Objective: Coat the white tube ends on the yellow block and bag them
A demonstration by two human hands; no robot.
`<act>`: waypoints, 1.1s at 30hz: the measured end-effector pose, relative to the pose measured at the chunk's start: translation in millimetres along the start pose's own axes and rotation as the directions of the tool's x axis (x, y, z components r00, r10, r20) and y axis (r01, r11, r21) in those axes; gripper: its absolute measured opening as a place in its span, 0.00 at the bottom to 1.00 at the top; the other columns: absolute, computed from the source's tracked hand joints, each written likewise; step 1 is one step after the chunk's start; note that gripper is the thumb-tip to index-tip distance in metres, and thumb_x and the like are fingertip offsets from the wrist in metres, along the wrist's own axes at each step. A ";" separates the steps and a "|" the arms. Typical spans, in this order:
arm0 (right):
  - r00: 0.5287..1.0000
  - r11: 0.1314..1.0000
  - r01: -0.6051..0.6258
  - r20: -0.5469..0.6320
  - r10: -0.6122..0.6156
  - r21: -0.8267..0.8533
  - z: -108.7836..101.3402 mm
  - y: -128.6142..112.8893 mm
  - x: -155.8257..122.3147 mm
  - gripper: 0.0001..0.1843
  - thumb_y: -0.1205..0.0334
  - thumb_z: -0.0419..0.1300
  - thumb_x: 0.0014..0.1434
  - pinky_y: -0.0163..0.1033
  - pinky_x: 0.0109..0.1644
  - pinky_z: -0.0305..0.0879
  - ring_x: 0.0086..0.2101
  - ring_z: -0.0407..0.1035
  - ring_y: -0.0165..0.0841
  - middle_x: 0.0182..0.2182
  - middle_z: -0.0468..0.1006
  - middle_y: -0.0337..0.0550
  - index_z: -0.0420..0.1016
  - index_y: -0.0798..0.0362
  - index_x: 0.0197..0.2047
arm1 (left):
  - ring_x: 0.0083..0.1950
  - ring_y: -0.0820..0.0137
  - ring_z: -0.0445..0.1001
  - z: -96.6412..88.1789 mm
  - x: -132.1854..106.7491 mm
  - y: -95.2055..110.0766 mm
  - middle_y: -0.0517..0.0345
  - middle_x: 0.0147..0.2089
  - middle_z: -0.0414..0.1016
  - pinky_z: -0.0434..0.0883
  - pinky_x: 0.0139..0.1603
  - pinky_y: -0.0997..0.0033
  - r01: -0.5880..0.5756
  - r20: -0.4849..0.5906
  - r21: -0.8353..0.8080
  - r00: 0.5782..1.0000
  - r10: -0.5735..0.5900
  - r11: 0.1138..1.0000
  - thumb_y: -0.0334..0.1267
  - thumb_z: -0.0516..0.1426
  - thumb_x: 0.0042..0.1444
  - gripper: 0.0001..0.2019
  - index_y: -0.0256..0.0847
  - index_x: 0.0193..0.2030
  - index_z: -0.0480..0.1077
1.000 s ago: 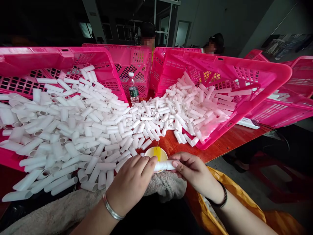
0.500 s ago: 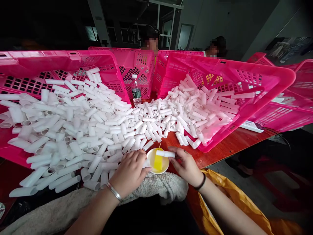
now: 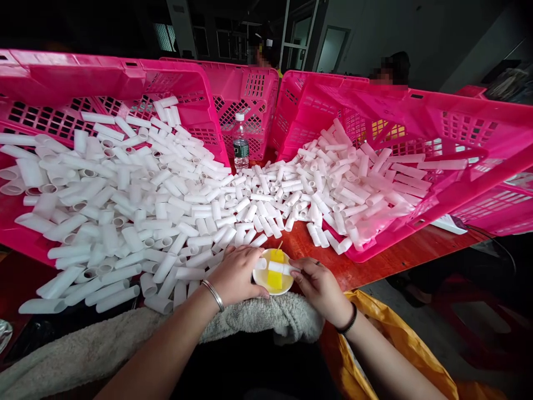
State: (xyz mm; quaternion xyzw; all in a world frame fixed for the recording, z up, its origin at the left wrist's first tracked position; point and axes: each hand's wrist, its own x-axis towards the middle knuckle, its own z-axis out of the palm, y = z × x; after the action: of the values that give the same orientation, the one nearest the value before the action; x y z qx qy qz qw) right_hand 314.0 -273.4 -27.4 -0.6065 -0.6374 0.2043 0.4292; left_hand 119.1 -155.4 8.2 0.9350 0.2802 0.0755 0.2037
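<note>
My right hand [image 3: 318, 286] pinches a slim white plastic tube [image 3: 280, 268] by its right end, level above a small white dish [image 3: 287, 289]. In the dish lies a yellow block [image 3: 275, 279], its material unclear, with a thin stick at its far end. My left hand [image 3: 239, 275] is closed around another white tube [image 3: 261, 264], whose end pokes out toward the right one. A small gap parts the two tubes. Left of my left hand spreads a large heap of wider white tubes [image 3: 137, 194]; smaller tubes [image 3: 266, 194] lie beyond the dish.
Pink baskets [image 3: 208, 128] tipped toward me flank the heaps, one at the right [image 3: 478, 139]. Between them stands a water bottle [image 3: 240, 144]. A grey towel [image 3: 275, 316] lies along the red table's [image 3: 353, 272] near edge, beside a yellow bag [image 3: 387, 328]. Two people sit beyond.
The view has tilted and shifted slightly. My right hand has lowered its tube a little over the yellow block, and the tube end in my left hand now shows more clearly.
</note>
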 end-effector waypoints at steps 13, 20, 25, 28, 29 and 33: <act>0.988 0.982 0.151 -0.002 -0.152 -0.111 1.3 -0.1 -6.5 0.10 0.66 0.53 0.63 0.44 0.45 0.70 0.42 0.69 0.37 0.41 0.72 0.50 0.74 0.52 0.45 | 0.57 0.53 0.68 3.9 -1.2 -0.7 0.46 0.53 0.72 0.59 0.57 0.49 -0.008 -0.043 0.013 0.999 0.008 1.000 0.52 0.71 0.32 0.42 0.38 0.54 0.63; 0.997 0.998 -0.066 0.036 0.066 0.018 -1.5 -4.1 -9.2 0.16 0.60 0.56 0.63 0.47 0.48 0.71 0.44 0.72 0.40 0.45 0.76 0.52 0.71 0.52 0.53 | 0.55 0.53 0.69 4.8 -1.2 -1.9 0.47 0.52 0.73 0.60 0.56 0.50 -0.010 -0.049 0.012 0.999 0.010 1.000 0.54 0.70 0.33 0.40 0.39 0.53 0.63; 0.971 0.958 0.234 -0.004 -0.238 -0.163 0.5 -0.2 -13.0 0.11 0.68 0.55 0.62 0.47 0.48 0.70 0.45 0.70 0.40 0.43 0.76 0.50 0.76 0.51 0.45 | 0.55 0.52 0.68 4.1 -2.4 -2.4 0.47 0.51 0.73 0.62 0.55 0.49 -0.046 -0.072 0.049 0.996 0.050 0.998 0.55 0.68 0.36 0.38 0.39 0.52 0.63; 0.959 0.959 0.269 -0.065 -0.275 -0.089 1.8 -2.4 -11.3 0.10 0.70 0.56 0.60 0.46 0.47 0.69 0.44 0.69 0.39 0.42 0.74 0.47 0.73 0.50 0.44 | 0.58 0.50 0.65 -2.1 -7.0 1.8 0.41 0.54 0.69 0.63 0.55 0.47 -0.084 -0.153 0.113 0.983 0.101 0.990 0.51 0.63 0.47 0.29 0.35 0.51 0.63; 0.967 0.976 0.216 -0.135 -0.216 -0.013 1.4 -5.7 -9.9 0.10 0.69 0.57 0.61 0.45 0.47 0.69 0.44 0.70 0.38 0.42 0.74 0.47 0.72 0.49 0.45 | 0.57 0.52 0.66 -5.1 -9.2 4.0 0.40 0.53 0.68 0.65 0.54 0.49 -0.092 -0.174 0.131 0.978 0.114 0.987 0.46 0.60 0.53 0.23 0.34 0.50 0.63; 0.982 0.953 0.017 -0.182 0.040 0.301 -6.5 -28.5 -2.0 0.08 0.62 0.58 0.61 0.41 0.43 0.71 0.41 0.71 0.36 0.39 0.74 0.46 0.71 0.49 0.44 | 0.46 0.63 0.71 -18.2 -18.7 14.1 0.47 0.44 0.71 0.72 0.46 0.61 -0.163 -0.176 0.190 0.964 0.197 0.968 0.30 0.48 0.61 0.10 0.34 0.48 0.63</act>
State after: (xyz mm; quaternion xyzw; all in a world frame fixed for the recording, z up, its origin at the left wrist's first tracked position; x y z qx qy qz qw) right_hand 301.9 -282.1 -2.2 -0.5542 -0.5522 0.2441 0.5730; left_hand 105.9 -170.3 30.2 0.9590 0.2177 0.1598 0.0853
